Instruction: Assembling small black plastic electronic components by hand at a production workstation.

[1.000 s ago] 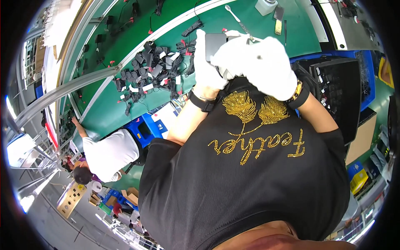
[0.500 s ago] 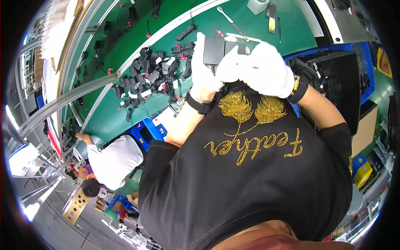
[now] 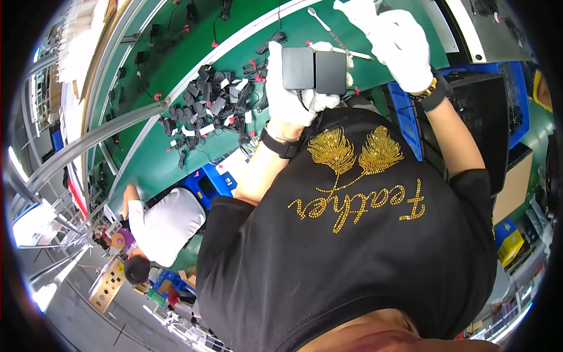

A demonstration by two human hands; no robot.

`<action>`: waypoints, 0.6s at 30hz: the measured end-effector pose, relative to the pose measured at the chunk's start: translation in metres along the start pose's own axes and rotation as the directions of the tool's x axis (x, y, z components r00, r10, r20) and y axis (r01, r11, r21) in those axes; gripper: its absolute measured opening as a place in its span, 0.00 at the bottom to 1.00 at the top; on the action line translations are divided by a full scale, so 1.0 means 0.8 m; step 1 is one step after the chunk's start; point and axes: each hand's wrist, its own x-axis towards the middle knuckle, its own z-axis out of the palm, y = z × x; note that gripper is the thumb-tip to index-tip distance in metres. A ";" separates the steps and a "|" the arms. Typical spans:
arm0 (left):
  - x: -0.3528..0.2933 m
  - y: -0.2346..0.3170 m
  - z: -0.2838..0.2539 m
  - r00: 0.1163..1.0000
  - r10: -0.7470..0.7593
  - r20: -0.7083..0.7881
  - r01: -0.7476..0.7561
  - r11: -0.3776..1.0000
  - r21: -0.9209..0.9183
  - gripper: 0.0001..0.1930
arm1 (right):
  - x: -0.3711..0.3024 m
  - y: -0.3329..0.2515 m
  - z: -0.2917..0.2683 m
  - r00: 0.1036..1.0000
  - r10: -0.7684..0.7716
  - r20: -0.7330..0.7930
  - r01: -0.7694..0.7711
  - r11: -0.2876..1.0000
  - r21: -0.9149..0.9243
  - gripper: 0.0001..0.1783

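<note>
Over the near edge of the green desk (image 3: 270,23), the left hand (image 3: 285,101), in a white glove, has two flat black things side by side: a left black box (image 3: 298,67) and a right black box (image 3: 331,73), just a thin seam between them. Its fingers (image 3: 349,78) are curled round the pair from underneath, tips poking out past the far edge and along the right side, so it's a pretty full grip. Palm's facing up, forearm coming in from the near left, black wristband (image 3: 278,145) on the wrist. Looks like a dark cable (image 3: 301,100) comes off the near end of the left box.

Right hand's gloved too. That right hand (image 3: 402,47) is well apart from the boxes, off to the far right, arm stretched out over a blue bin (image 3: 406,120) and fingers pointing far left. Can't tell how wide they are or if they're pinching anything, they sort of blend together up there. Toothbrush (image 3: 328,27) lies on the desk left of those fingers, and a thin white stick (image 3: 360,56) sits between the boxes and that hand.

Left of the boxes there's a messy pile of black adapters (image 3: 208,100) with white labels, plus some bundled cables (image 3: 255,70) with red tags.
</note>
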 end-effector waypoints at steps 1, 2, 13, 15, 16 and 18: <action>-0.002 -0.002 0.004 1.000 -0.003 -0.002 0.003 1.000 0.001 0.42 | 0.007 0.016 0.003 0.967 -0.251 0.036 0.247 0.901 -0.356 0.13; -0.002 -0.003 0.011 1.000 0.008 -0.030 -0.008 1.000 -0.007 0.42 | 0.015 0.029 0.005 0.875 -0.457 0.156 0.441 0.622 -0.647 0.15; -0.020 -0.003 -0.018 0.869 0.461 0.181 -0.290 0.176 0.941 0.45 | -0.039 -0.016 0.033 0.956 -0.040 0.291 -0.015 0.983 0.183 0.24; -0.017 -0.005 -0.029 0.685 0.298 0.664 -0.165 -0.825 0.540 0.47 | -0.043 -0.022 0.041 0.906 -0.126 0.405 -0.178 0.754 0.633 0.36; -0.006 -0.008 -0.015 0.483 0.163 0.860 -0.249 -0.917 0.313 0.41 | -0.042 -0.024 0.032 0.871 -0.098 0.482 -0.224 0.793 0.566 0.42; -0.016 -0.002 -0.038 0.697 0.252 0.671 -0.328 -0.720 0.611 0.42 | -0.045 -0.037 0.012 0.836 -0.162 0.524 -0.107 0.889 0.446 0.52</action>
